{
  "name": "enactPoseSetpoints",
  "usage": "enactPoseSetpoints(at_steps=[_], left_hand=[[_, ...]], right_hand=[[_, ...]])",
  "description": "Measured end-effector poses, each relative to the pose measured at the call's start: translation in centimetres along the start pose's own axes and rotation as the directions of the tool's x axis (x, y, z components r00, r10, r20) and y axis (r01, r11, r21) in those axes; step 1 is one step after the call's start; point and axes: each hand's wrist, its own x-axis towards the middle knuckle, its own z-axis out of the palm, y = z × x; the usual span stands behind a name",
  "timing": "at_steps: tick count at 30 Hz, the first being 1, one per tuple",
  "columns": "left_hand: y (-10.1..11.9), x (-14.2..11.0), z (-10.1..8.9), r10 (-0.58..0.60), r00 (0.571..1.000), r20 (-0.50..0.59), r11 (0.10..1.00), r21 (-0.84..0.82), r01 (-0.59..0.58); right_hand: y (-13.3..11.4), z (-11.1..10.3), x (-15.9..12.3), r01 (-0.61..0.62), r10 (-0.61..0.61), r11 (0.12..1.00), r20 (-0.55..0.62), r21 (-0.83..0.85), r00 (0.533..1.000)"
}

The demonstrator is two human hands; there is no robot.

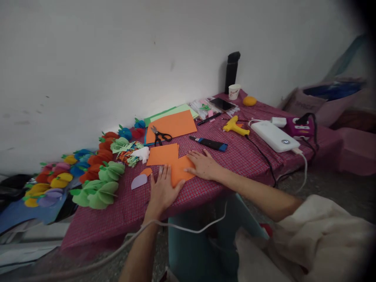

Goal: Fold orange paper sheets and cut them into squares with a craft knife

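Near the front edge of the bench (123, 215), I have both hands flat on a folded-looking orange sheet (179, 170). Left hand (163, 192): palm down on the sheet's left side, fingers straight and near each other, thumb out wide, nothing gripped. Right hand (204, 165): on its right side, fingers extended and slightly spread, thumb apart, also gripping nothing. Can't tell from my view if the sheet is one layer or more.

Smaller orange sheets (161, 154) sit just behind it. Lilac cutout (139, 181) and small orange cutout (146, 171) lie left of my left hand. Behind: black-handled scissors (163, 136) on a large orange sheet (179, 122). Cutter (209, 143) lies just beyond my right hand, yellow glue gun (235, 125) past that. White power bank (275, 136) is further right, cable attached. Colored paper ornaments (101, 194) fill the left end, paper scraps (131, 154) beside them.
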Motion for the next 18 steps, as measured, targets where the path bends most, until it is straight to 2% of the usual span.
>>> enactPoseSetpoints(at_steps=[3, 5, 7, 9, 11, 14, 18], left_hand=[[-0.9, -1.0, -0.5, -0.003, 0.999, -0.032, 0.999, -0.047, 0.002], [-1.4, -1.0, -1.2, -0.048, 0.995, -0.092, 0.994, -0.105, 0.038], [-1.5, -0.5, -2.1, -0.081, 0.979, -0.190, 0.989, -0.139, 0.055], [-1.1, 0.6, -2.7, -0.045, 0.964, -0.261, 0.992, -0.125, 0.012], [-0.2, 2.0, -2.7, 0.027, 0.974, -0.227, 0.994, -0.099, -0.051], [1.0, 3.2, -1.3, 0.127, 0.990, -0.061, 0.987, -0.086, -0.132], [1.0, 2.7, 0.6, 0.145, 0.989, 0.009, 0.988, -0.057, -0.145]], right_hand=[[0.7, -1.0, 0.2, 0.007, -0.007, 1.000, -0.001, -0.029, 1.000], [0.8, -2.0, 0.8, -0.016, 0.015, 0.999, -0.026, -0.037, 1.000], [0.3, -2.9, 1.5, -0.028, 0.024, 0.999, -0.108, -0.032, 0.994], [-0.8, -3.3, 2.1, -0.001, -0.001, 1.000, -0.198, -0.010, 0.980], [-2.0, -2.8, 2.2, 0.062, -0.054, 0.998, -0.201, 0.031, 0.978], [-3.2, -0.9, 1.7, 0.124, -0.120, 0.990, -0.063, 0.073, 0.991], [-3.0, 0.8, 0.8, 0.147, -0.150, 0.987, 0.054, 0.056, 0.987]])
